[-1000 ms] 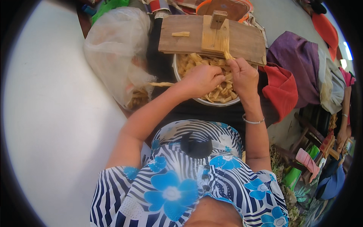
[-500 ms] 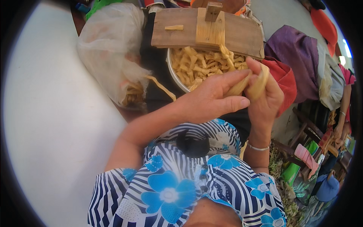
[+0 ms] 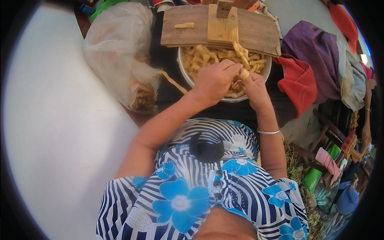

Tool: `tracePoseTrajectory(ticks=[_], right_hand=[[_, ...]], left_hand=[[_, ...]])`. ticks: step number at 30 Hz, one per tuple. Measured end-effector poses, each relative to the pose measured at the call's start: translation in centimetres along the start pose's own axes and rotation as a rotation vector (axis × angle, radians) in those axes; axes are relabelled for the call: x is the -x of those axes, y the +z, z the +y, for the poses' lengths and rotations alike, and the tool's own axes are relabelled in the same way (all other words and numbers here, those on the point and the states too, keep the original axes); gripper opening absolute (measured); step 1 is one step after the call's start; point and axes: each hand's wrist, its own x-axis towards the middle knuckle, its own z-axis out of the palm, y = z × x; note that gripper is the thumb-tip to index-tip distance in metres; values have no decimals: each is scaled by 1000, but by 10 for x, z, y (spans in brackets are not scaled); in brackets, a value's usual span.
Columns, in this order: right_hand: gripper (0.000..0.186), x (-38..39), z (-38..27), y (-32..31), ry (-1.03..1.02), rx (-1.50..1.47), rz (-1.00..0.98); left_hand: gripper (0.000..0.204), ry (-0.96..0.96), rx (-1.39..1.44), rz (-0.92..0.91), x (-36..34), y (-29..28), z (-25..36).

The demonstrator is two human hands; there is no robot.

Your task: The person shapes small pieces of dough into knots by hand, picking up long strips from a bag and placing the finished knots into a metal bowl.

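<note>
My left hand (image 3: 216, 83) and my right hand (image 3: 257, 91) meet over the near side of a round, light-rimmed bowl (image 3: 183, 72). Their fingers are closed on a flat, tan, fibrous strip (image 3: 243, 74), whose band curves round the tip of my right thumb or a finger. Inside the bowl lie many folded, knotted tan pieces (image 3: 196, 58). A twisted tan length (image 3: 241, 50) rises from just beyond my fingers to the edge of a wooden board (image 3: 260, 34). My fingers hide whether it joins the strip. A bracelet circles my right wrist.
Across the bowl's far side, the board bears a pale wooden plate (image 3: 222, 32), an upright block (image 3: 224, 9) and a short tan piece (image 3: 184, 25). Left stands a translucent bag (image 3: 116, 48) with tan strips, one trailing out. Red cloth (image 3: 298, 84) lies right; another person's arm (image 3: 367, 124) shows far right.
Both hands have moved left and drawn together over the bowl. The loose loop of strip between them is now a small tight band at my right fingertips.
</note>
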Motion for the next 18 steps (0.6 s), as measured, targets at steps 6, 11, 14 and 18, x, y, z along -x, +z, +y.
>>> tracePoseTrajectory(ticks=[6, 11, 14, 18], right_hand=[[25, 3, -6, 7, 88, -482, -197], [17, -9, -6, 23, -407, 167, 193], [15, -6, -21, 31, -567, 352, 352], [13, -11, -19, 25, -652, 310, 413]], left_hand=[[31, -32, 343, -36, 2, 3, -10], [28, -209, 264, -43, -17, -7, 3], [27, -388, 351, -3, -21, 5, -4], [22, -712, 818, -54, -8, 11, -16]])
